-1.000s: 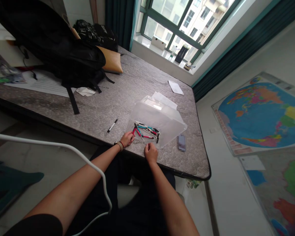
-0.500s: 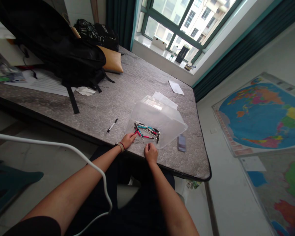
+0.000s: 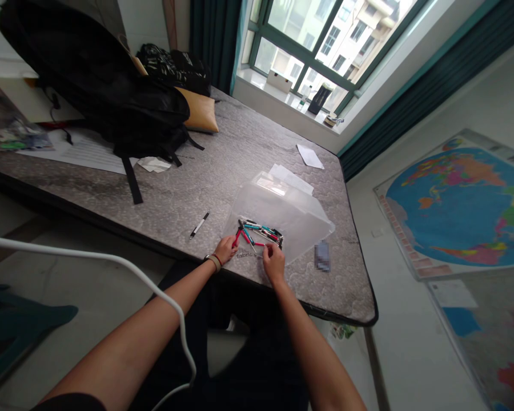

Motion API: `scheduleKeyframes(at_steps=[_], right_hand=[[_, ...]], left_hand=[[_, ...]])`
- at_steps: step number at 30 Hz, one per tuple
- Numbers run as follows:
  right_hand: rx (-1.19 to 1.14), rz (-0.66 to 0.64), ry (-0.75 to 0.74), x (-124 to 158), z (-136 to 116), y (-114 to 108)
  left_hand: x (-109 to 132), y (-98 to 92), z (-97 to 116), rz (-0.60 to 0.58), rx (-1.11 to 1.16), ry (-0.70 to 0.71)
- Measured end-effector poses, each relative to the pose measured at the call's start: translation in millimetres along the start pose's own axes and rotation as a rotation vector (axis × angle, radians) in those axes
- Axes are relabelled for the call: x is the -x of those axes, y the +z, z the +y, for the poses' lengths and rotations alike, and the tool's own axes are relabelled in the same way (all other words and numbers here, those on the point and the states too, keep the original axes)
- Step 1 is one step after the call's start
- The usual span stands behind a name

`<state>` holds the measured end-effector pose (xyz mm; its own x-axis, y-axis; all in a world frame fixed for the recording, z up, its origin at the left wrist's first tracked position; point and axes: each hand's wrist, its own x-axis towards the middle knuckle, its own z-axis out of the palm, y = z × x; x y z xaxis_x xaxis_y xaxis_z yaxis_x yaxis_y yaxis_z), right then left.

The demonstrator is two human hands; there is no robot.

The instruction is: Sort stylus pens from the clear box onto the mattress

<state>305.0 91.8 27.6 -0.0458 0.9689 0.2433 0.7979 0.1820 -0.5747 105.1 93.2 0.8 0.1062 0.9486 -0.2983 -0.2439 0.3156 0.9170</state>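
Pens (image 3: 252, 226) lay bunched, a red pen (image 3: 236, 236) in my left hand (image 3: 226, 250); I couldn't tell if my right hand (image 3: 274, 263) gripped any

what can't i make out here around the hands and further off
All in the head view:
Red pen: lower end covered by the left hand.
Right hand: its own back hides whether it holds anything.
Heaped pens: overlapping and too small to count.
Grey-blue object: pixelated beyond recognition.
White paper: near part behind the translucent plastic.
Wall map: cut off by the right edge.
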Motion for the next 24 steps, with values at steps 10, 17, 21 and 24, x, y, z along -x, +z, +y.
scheduleKeyframes(at_steps=[10, 17, 21, 24], right_hand=[[0.369, -0.436, -0.151, -101.4, -41.6, 29.9], [0.461, -0.477, -0.142, -104.3, -38.7, 36.9], [0.505, -0.494, -0.133, -109.6, -36.8, 35.4], [0.525, -0.52, -0.159, -111.5, -37.7, 34.7]], left_hand=[[2.2, -0.3, 1.3, 0.005, -0.067, 0.093], [-0.8, -1.7, -5.4, -0.003, -0.217, 0.189], [-3.2, -3.9, -9.9, 0.026, -0.355, 0.295], [-4.6, -5.9, -12.7, 0.074, -0.499, 0.396]])
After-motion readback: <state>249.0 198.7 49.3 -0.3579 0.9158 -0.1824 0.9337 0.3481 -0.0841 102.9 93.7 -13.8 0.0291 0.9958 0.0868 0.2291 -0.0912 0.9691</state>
